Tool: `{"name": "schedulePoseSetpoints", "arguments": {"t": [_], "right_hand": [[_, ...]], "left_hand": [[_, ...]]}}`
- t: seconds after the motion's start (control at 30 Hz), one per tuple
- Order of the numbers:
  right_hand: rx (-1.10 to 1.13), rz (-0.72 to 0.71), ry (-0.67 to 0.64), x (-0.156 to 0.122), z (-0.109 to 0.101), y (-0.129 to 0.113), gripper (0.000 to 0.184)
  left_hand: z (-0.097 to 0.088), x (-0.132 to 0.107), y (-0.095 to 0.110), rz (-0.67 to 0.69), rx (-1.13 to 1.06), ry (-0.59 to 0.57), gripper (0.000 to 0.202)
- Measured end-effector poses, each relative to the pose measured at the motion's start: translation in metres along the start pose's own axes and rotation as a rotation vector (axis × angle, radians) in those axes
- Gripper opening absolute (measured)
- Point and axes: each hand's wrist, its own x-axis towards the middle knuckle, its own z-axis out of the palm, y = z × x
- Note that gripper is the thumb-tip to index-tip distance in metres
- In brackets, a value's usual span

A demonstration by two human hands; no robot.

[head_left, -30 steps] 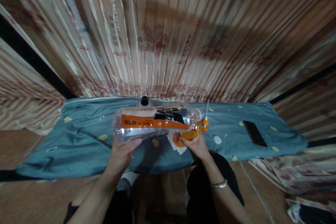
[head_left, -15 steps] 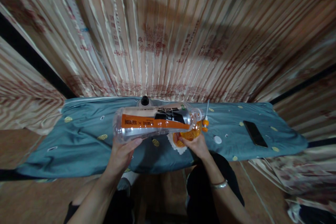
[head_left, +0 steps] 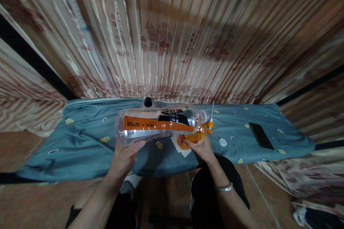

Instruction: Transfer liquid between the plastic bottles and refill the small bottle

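Lying almost level in the air, a large clear plastic bottle (head_left: pixel 158 123) with an orange, black and silver label points its neck to the right. My left hand (head_left: pixel 127 152) is closed around its base end from below. Beside the bottle's neck, my right hand (head_left: pixel 201 147) is wrapped round a see-through orange drinking container (head_left: pixel 195 137) with a pale straw (head_left: pixel 212 111) and small orange fittings at its right. The bottle's mouth is over this container; whether liquid is flowing I cannot tell. A white scalloped mat (head_left: pixel 184 153) shows beneath the container.
On the teal patterned cloth (head_left: pixel 88 154) are a dark phone (head_left: pixel 261 136) at the right and a white round disc (head_left: pixel 223 142), perhaps a cap. A black-topped clear object (head_left: pixel 148 102) stands behind the bottle. Pleated curtains (head_left: pixel 166 43) hang along the far side.
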Motion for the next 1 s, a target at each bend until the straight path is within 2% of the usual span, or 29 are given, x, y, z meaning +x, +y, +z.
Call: {"name": "schedulePoseSetpoints", "arguments": {"t": [0.3,0.53,1.0], "right_hand": [[-0.008,0.005,-0.007,0.0002,-0.0008,0.0035,0.058],[0.020,0.009,0.005,-0.0007,-0.0007,0.0013,0.065],[-0.002,0.011,0.008,-0.0012,-0.0011,0.0017,0.066]], "left_hand": [[-0.0006,0.0001,-0.0001,0.018,-0.001,0.018,0.048],[0.0012,0.0002,0.0024,0.015,-0.029,0.024,0.058],[0.0041,-0.0031,0.0054,0.011,-0.007,0.016,0.052]]}}
